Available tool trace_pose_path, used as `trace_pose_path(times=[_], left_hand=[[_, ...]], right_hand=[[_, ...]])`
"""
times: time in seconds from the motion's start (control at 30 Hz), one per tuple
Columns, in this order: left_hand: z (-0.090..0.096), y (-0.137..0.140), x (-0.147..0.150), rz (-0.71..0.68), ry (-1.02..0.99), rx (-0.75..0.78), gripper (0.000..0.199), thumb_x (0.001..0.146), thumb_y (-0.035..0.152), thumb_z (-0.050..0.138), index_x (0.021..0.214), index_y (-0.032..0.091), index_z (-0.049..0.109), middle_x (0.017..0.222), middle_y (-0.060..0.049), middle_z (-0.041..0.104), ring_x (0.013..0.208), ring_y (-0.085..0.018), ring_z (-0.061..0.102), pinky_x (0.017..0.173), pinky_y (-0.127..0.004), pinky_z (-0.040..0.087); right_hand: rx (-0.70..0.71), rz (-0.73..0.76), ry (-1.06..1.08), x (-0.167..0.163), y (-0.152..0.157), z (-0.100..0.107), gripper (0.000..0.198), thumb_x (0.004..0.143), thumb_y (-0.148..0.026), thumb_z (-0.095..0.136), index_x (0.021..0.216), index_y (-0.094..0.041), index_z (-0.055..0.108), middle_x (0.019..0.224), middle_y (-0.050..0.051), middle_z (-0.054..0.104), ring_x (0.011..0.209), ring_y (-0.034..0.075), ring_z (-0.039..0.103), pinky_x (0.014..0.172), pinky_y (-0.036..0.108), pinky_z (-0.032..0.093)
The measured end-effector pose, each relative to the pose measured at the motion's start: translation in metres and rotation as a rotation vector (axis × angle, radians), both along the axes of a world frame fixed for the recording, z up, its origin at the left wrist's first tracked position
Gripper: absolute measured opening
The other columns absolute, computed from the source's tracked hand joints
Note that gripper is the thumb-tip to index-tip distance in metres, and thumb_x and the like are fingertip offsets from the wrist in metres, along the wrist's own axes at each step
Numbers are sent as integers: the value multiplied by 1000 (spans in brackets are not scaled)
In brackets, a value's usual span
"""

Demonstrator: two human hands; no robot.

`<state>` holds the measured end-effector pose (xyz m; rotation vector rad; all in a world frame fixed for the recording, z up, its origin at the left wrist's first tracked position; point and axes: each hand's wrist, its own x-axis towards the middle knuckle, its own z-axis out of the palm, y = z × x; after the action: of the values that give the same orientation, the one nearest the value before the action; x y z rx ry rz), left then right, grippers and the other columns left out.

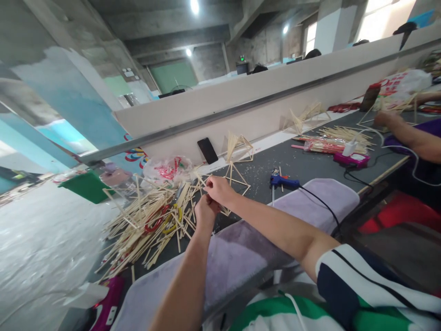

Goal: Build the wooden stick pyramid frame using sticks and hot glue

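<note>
Just in front of me, my left hand (pixel 206 210) and my right hand (pixel 219 189) meet, fingers closed in a pinch. They are at the near left part of a frame of thin wooden sticks (pixel 237 174), whose triangles show beyond my right hand. The exact spot under my fingertips is hidden. Left of my hands lies a big loose heap of wooden sticks (pixel 148 234), with red-handled pliers (pixel 156 219) and yellow-handled pliers (pixel 173 220) among them. A blue hot glue gun (pixel 284 180) rests to the right, its black cord running towards me.
A phone (pixel 207 151) leans against the low partition (pixel 258 108). Lilac padding (pixel 237 262) covers the table's near edge. Further right are stick bundles (pixel 327 145), a magenta power strip (pixel 351 159) and another person's arm (pixel 409 133). A green bin (pixel 84 186) stands left.
</note>
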<state>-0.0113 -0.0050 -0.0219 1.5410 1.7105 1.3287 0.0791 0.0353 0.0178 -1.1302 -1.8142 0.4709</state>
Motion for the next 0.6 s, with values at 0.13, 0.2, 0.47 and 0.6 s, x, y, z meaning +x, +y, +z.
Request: trace_pose_path(times=[0.13, 0.2, 0.47, 0.6], left_hand=[[0, -2, -2, -45, 9, 5, 12, 65, 26, 58, 71, 16, 57, 55, 0, 60, 44, -14, 55, 44, -23, 43], [1, -4, -3, -59, 1, 0, 13, 65, 27, 58, 70, 16, 55, 55, 0, 60, 45, -14, 56, 44, -23, 44], [1, -3, -6, -99, -117, 11, 36, 61, 19, 60, 94, 19, 45, 67, 2, 60, 48, -13, 59, 48, -25, 49], [-1, -1, -6, -163, -230, -36, 45, 63, 23, 63, 102, 18, 42, 71, 1, 61, 46, -12, 58, 47, -26, 49]], right_hand=[[-13, -18, 5, -1, 1, -5, 10, 80, -23, 57, 72, -17, 60, 75, 2, 63, 72, 13, 55, 68, 22, 38], [-9, -25, 12, -1, 1, -7, 11, 81, -23, 56, 73, -17, 61, 76, 2, 64, 73, 12, 55, 68, 22, 38], [-20, -36, 46, 4, 4, -10, 10, 81, -22, 56, 73, -17, 61, 73, 0, 63, 71, 11, 55, 67, 20, 37], [-41, -33, 53, 3, 7, -12, 12, 81, -22, 55, 72, -17, 61, 73, 0, 63, 71, 11, 55, 65, 20, 37]])
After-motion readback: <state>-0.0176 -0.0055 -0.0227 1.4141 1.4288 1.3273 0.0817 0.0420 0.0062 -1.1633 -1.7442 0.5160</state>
